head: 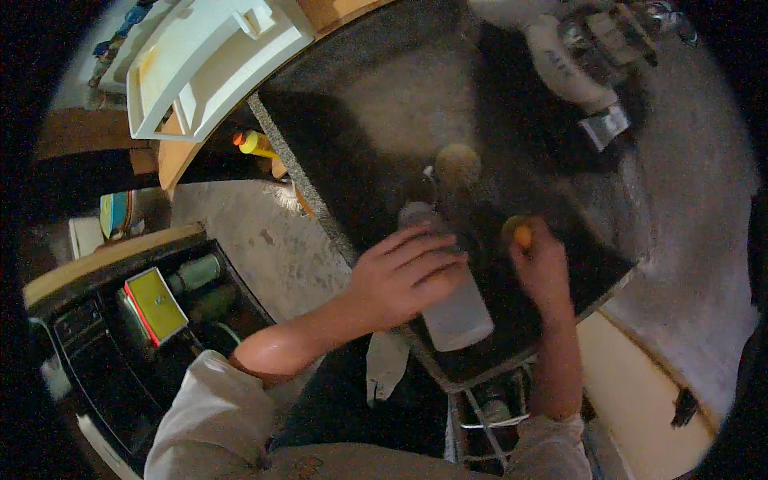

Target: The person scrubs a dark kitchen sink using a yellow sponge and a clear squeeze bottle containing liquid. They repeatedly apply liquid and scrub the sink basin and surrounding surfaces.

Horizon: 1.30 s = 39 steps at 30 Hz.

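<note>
My left hand [411, 270] is wrapped across the middle of a translucent whitish plastic bottle [459, 318] over a dark stone countertop [324, 132]. The bottle's narrower end points away from me; whether it lies flat or is tilted I cannot tell. My right hand [543, 258] pinches a small orange-yellow round piece [523, 236], perhaps a cap, too blurred to be sure. A tan rounded shape shows just behind that piece. Further along the countertop are a round tan object [458, 163] and a small white item [428, 173], both blurred.
On the left, a black-topped stove [108, 354] carries a yellow-and-red box [157, 306] and green containers [198, 273]. A white plastic rack [210, 78] stands at upper left, above a yellow bottle [257, 144]. At upper right lie a curved pale object [564, 69] and a packet [606, 127].
</note>
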### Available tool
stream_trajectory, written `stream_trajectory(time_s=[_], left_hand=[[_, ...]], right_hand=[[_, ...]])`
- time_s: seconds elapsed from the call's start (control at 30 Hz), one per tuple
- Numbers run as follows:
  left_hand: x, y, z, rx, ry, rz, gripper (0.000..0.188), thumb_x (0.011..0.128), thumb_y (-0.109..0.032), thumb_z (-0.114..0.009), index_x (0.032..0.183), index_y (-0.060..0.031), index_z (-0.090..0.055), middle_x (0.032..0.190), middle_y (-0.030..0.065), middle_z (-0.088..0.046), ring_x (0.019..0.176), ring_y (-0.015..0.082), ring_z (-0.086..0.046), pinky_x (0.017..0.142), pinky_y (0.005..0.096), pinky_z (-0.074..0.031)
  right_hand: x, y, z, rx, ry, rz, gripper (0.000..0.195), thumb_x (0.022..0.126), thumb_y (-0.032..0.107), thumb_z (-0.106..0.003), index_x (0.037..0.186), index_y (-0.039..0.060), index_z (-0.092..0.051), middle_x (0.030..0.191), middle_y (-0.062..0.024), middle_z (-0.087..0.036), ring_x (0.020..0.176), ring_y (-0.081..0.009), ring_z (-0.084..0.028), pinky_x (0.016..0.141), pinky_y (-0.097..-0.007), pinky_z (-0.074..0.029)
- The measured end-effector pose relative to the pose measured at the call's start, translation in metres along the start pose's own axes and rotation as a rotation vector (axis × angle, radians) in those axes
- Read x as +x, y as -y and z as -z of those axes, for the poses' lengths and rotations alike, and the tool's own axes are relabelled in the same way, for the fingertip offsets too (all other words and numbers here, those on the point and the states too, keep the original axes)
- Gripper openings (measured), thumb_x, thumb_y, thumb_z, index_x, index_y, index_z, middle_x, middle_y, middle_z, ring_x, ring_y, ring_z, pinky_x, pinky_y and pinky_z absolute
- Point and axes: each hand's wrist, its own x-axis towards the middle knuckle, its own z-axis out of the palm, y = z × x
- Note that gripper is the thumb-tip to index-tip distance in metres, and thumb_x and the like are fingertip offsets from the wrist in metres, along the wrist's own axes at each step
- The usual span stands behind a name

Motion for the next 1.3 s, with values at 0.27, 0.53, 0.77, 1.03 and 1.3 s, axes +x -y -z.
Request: stream_trajectory(time_s=[0.27, 0.53, 0.77, 1.03, 1.3], left_hand=[[0.02, 0.019, 0.029, 0.397, 0.038, 0.033, 0.022, 0.067, -0.013, -0.07, 0.088, -0.0151, -0.066, 0.099, -0.0013, -0.069, 0.098, 0.0169, -0.067, 0.098, 0.0392, -0.053], [0.029, 0.003, 0.016, 0.452, 0.041, 0.077, 0.022, 0.061, -0.018, -0.068, 0.081, -0.019, -0.06, 0.083, -0.0045, -0.056, 0.081, 0.0146, -0.059, 0.083, 0.0361, -0.05], [0.043, -0.015, 0.021, 0.449, 0.023, 0.185, 0.019, 0.063, -0.021, -0.067, 0.079, -0.0201, -0.058, 0.084, -0.0051, -0.056, 0.08, 0.0131, -0.057, 0.073, 0.0323, -0.044], [0.052, -0.014, 0.027, 0.426, -0.212, 0.169, 0.015, 0.067, -0.017, -0.068, 0.081, -0.0178, -0.061, 0.09, -0.0031, -0.064, 0.088, 0.0141, -0.063, 0.079, 0.0337, -0.049], [0.053, -0.034, 0.025, 0.219, -0.3, 0.21, 0.017, 0.073, -0.017, -0.069, 0.089, -0.0196, -0.065, 0.097, -0.001, -0.067, 0.098, 0.0167, -0.066, 0.099, 0.0425, -0.052]], right_hand=[[-0.009, 0.024, 0.013, 0.152, 0.159, -0.004, 0.032, 0.09, 0.025, -0.072, 0.108, 0.0027, -0.058, 0.095, -0.0247, -0.07, 0.089, -0.0463, -0.068, 0.074, -0.0512, -0.055], [0.01, 0.02, 0.007, 0.43, 0.316, 0.01, 0.043, 0.094, 0.036, -0.067, 0.125, 0.0072, -0.056, 0.106, -0.0247, -0.07, 0.094, -0.0466, -0.068, 0.081, -0.0523, -0.055], [0.132, 0.06, -0.058, 0.563, 0.32, 0.221, 0.039, 0.094, 0.028, -0.069, 0.119, 0.0012, -0.057, 0.11, -0.0191, -0.068, 0.1, -0.0315, -0.066, 0.088, -0.0411, -0.051], [0.223, 0.139, -0.086, 1.028, 0.523, 0.091, 0.045, 0.096, 0.039, -0.07, 0.121, 0.004, -0.056, 0.079, -0.0033, -0.06, 0.065, -0.0112, -0.056, 0.051, -0.028, -0.048], [0.214, 0.105, -0.101, 1.178, 0.493, -0.129, 0.041, 0.096, 0.039, -0.07, 0.118, 0.0088, -0.055, 0.076, -0.0002, -0.057, 0.059, -0.0091, -0.051, 0.047, -0.0259, -0.041]])
